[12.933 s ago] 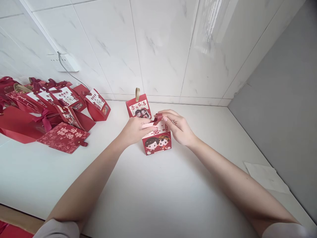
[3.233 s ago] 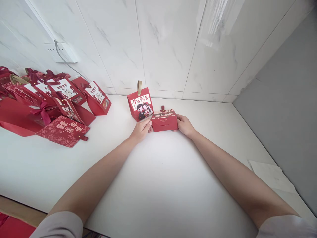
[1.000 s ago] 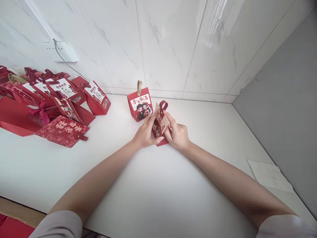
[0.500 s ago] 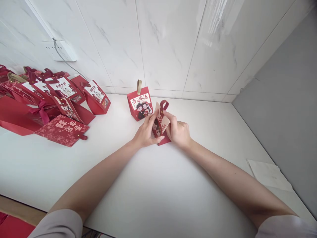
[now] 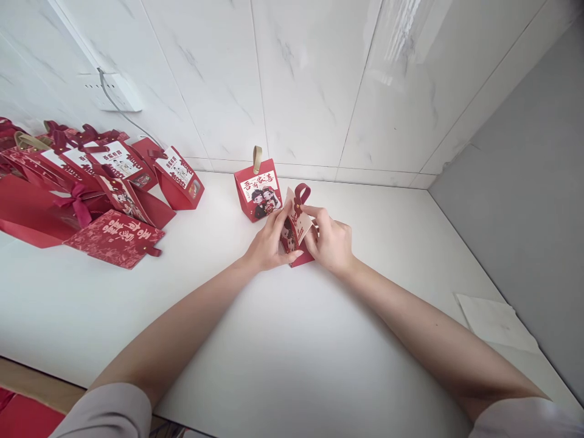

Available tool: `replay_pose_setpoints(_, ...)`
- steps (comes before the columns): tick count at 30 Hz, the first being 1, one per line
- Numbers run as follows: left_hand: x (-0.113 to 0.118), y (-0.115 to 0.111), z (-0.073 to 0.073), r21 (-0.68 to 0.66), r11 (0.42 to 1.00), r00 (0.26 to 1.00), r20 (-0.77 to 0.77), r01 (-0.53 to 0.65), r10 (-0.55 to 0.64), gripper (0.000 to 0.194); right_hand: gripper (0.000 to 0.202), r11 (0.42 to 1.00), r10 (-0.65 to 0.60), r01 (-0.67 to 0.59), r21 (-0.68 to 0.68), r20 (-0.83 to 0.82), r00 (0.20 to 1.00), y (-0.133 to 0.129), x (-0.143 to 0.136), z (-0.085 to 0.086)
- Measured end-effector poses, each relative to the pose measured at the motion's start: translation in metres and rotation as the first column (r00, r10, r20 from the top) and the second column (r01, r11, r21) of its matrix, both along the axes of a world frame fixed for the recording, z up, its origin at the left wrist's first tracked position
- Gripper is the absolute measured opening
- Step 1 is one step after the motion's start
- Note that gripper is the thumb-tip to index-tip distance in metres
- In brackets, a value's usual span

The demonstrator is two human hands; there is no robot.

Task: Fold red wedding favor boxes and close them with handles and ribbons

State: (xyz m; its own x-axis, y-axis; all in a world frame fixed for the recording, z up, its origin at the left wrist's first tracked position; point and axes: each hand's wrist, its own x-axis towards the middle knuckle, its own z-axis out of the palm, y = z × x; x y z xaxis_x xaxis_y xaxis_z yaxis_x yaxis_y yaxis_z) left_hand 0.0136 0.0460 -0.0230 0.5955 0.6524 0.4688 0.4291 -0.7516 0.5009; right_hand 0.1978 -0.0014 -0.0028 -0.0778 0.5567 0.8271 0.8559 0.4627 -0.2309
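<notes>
A small red and cream gift box (image 5: 300,226) with a dark red ribbon handle (image 5: 303,193) stands on the white table between my hands. My left hand (image 5: 269,243) grips its left side, thumb along the lower front and fingers behind the upper edge. On the other side, my right hand (image 5: 332,240) is curled against the box, its index finger touching near the ribbon's base and the other fingers partly hidden. Just behind my left hand, another red gift box (image 5: 259,193) stands upright, with a cartoon couple on its front and a beige ribbon handle.
Many red gift boxes (image 5: 121,161) crowd the left back of the table (image 5: 292,340). A flat printed red box (image 5: 114,238) lies before them. A cable runs from a wall socket (image 5: 112,93) behind. White paper (image 5: 497,319) lies at the right edge, beside a grey panel.
My right hand has shifted slightly, its index finger reaching a little further across near the ribbon's base. My left hand and the box stay almost still.
</notes>
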Motion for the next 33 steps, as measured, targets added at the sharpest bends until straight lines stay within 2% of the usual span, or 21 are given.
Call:
replay_pose_setpoints(6,0.0,0.002,0.001,0.022,1.0,1.0,0.012,0.019,-0.019,0.108,0.04,0.993,0.115,-0.115,0.002,0.021,0.993,0.006,0.005,-0.008)
replay_pose_setpoints(10,-0.001,0.001,0.002,0.006,0.999,0.999,0.001,0.047,-0.047,0.104,0.037,0.995,0.082,-0.079,-0.064,0.042,0.996,0.006,0.008,-0.009)
replay_pose_setpoints(12,-0.002,0.002,0.002,-0.003,0.998,0.998,0.0,0.059,-0.059,0.103,0.038,0.989,0.09,-0.089,-0.119,0.004,0.996,0.005,0.008,-0.009)
replay_pose_setpoints(14,-0.003,0.005,0.001,-0.019,0.996,0.996,0.018,0.087,-0.087,0.1,0.041,0.967,0.162,-0.177,-0.185,-0.092,0.982,0.005,0.009,-0.012)
replay_pose_setpoints(16,-0.004,0.007,0.0,-0.032,0.99,0.988,0.073,0.136,-0.133,0.094,0.05,0.913,0.257,-0.309,-0.267,-0.211,0.943,0.008,0.01,-0.018)
replay_pose_setpoints(19,-0.004,0.012,-0.003,-0.055,0.984,0.966,0.208,0.171,-0.156,0.077,0.07,0.77,0.391,-0.501,-0.395,-0.328,0.86,0.018,0.014,-0.029)
replay_pose_setpoints(22,-0.004,0.015,-0.008,-0.167,0.974,0.925,0.37,0.155,-0.083,0.065,0.083,0.633,0.488,-0.644,-0.429,-0.424,0.763,0.029,0.019,-0.037)
replay_pose_setpoints(24,-0.004,0.017,-0.012,-0.27,0.95,0.888,0.461,0.155,-0.014,0.061,0.087,0.596,0.486,-0.701,-0.391,-0.52,0.702,0.034,0.021,-0.041)
replay_pose_setpoints(26,-0.006,0.02,-0.015,-0.338,0.931,0.866,0.497,0.135,0.054,0.058,0.088,0.585,0.437,-0.731,-0.35,-0.623,0.648,0.038,0.022,-0.044)
replay_pose_setpoints(29,-0.008,0.021,-0.015,-0.336,0.939,0.895,0.436,0.066,0.094,0.054,0.081,0.586,0.333,-0.746,-0.316,-0.745,0.578,0.041,0.021,-0.047)
replay_pose_setpoints(33,-0.005,0.013,-0.012,-0.231,0.973,0.935,0.342,-0.016,0.096,0.044,0.042,0.676,0.21,-0.707,-0.21,-0.864,0.457,0.041,0.017,-0.04)
